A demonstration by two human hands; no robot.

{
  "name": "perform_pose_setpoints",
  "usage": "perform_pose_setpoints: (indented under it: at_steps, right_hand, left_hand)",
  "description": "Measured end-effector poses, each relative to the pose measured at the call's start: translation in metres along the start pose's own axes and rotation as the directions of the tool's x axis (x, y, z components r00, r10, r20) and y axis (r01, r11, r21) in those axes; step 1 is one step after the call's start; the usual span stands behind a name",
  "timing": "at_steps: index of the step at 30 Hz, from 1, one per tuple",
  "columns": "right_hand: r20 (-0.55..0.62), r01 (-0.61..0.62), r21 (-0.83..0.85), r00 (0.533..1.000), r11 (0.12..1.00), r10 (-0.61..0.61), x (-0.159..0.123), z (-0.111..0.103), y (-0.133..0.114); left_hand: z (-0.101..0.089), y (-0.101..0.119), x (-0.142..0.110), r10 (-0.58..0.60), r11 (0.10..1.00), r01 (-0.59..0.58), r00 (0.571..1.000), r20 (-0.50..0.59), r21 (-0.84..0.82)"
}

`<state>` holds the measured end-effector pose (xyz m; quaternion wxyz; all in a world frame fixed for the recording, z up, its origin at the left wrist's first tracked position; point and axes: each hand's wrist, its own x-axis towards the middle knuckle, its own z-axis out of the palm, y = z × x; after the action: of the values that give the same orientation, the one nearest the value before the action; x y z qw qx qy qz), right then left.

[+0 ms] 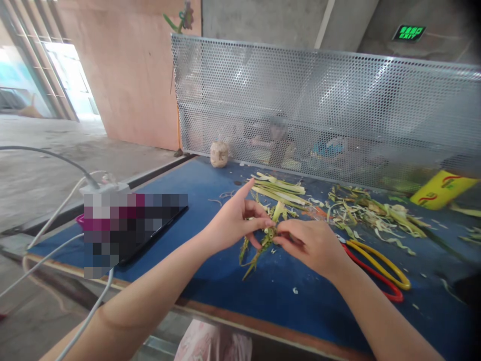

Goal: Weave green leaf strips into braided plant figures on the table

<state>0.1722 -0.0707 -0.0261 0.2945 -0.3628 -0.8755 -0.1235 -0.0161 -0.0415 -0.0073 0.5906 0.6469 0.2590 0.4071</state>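
A small piece of green plant strips [267,239], apparently knotted or woven, is held between my two hands above the blue tabletop. Thumb and fingers of my left hand [244,215] pinch it from the left, with the index finger stretched out. My right hand [310,243] pinches its right side with the fingertips. Thin ends hang from it down to the left. Behind my hands lies a row of cut pale green stalks [280,189]. Scissors [376,268] with red and yellow handles rest beside my right wrist, blades partly hidden by that hand.
A perforated metal screen [319,110] runs along the table's far edge, with a person [278,143] behind it. Plant scraps [379,213] and a yellow roll [443,189] lie right. A pale jar [219,154] stands far back. A black device [154,233], partly blurred, and cables [93,306] are left.
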Motion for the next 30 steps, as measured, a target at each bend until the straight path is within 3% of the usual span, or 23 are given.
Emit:
perform_pose_setpoints:
  at_steps: [5, 18, 23, 30]
  right_hand:
    - [0.038, -0.119, 0.044, 0.992, 0.992, 0.117, 0.0011, 0.0011, -0.0044]
    - [-0.026, -0.089, -0.056, 0.996, 0.994, 0.087, 0.002, 0.0031, -0.0062]
    - [0.058, -0.244, 0.162, 0.97, 0.956, 0.238, 0.0021, 0.0015, -0.0067]
    - [0.084, -0.344, 0.48, 0.934, 0.807, 0.348, 0.0024, 0.007, -0.0056]
  left_hand:
    - [0.001, 0.0002, 0.0011, -0.013, 0.999, 0.014, 0.999, -0.029, 0.043]
    - [0.0018, -0.0062, 0.0014, 0.017, 0.988, -0.011, 0.999, -0.038, 0.156]
    - [0.0029, -0.0044, 0.0018, -0.007, 0.999, 0.008, 1.0, -0.024, 0.048]
    - [0.002, -0.0046, 0.0028, -0.013, 1.0, 0.014, 0.999, -0.045, 0.028]
